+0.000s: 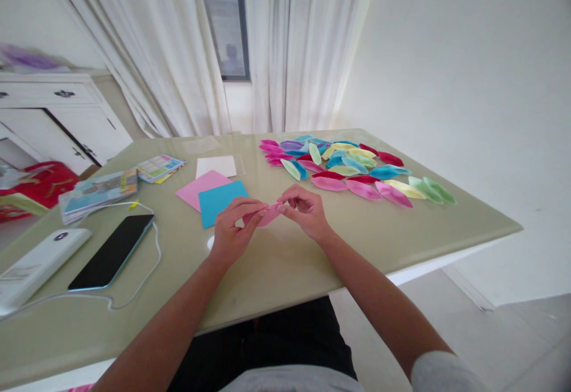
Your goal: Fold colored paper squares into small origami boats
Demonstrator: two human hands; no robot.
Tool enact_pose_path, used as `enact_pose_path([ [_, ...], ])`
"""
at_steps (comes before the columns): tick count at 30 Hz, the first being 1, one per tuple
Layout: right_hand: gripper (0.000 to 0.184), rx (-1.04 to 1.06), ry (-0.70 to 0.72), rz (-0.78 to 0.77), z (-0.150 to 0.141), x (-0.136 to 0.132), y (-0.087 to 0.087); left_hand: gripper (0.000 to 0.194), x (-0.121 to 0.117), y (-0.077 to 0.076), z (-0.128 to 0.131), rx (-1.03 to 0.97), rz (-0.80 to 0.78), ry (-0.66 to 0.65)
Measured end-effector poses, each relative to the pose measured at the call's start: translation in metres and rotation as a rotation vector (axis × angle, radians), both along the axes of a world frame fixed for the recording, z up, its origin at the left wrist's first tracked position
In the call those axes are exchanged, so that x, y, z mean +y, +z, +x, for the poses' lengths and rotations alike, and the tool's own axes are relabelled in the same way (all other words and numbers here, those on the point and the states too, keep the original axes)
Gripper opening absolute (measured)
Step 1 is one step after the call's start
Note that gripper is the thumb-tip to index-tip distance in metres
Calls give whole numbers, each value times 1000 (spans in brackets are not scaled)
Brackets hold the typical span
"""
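Note:
Between my two hands is a small piece of pink paper (269,217), folded along its upper edge. My left hand (235,228) pinches its left end between thumb and fingers. At the other end, the thumb and forefinger of my right hand (307,212) close on the folded edge. Just beyond my left hand lie a blue paper square (220,200) and, partly under it, a pink paper square (200,188). Many folded, leaf-shaped paper pieces (348,163) in several colours are spread over the table's far right.
A black phone (112,252), a white power bank (40,267) and a white cable (157,243) lie on the left of the table (285,279). Books (100,193) and a white sheet (216,166) are behind them. A wall (482,112) stands to the right.

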State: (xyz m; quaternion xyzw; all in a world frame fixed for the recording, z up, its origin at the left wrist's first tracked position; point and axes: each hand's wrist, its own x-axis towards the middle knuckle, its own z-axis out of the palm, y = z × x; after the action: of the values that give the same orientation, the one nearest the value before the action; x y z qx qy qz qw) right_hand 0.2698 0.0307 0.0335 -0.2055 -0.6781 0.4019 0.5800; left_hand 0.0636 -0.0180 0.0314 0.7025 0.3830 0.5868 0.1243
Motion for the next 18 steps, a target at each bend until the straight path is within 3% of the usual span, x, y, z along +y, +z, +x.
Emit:
enact_pose_path([
  [6, 17, 6, 73, -87, 1, 0, 2, 10, -1, 1, -2, 27, 47, 42],
  [18, 20, -3, 193, -220, 4, 6, -4, 20, 5, 4, -10, 75, -54, -105],
])
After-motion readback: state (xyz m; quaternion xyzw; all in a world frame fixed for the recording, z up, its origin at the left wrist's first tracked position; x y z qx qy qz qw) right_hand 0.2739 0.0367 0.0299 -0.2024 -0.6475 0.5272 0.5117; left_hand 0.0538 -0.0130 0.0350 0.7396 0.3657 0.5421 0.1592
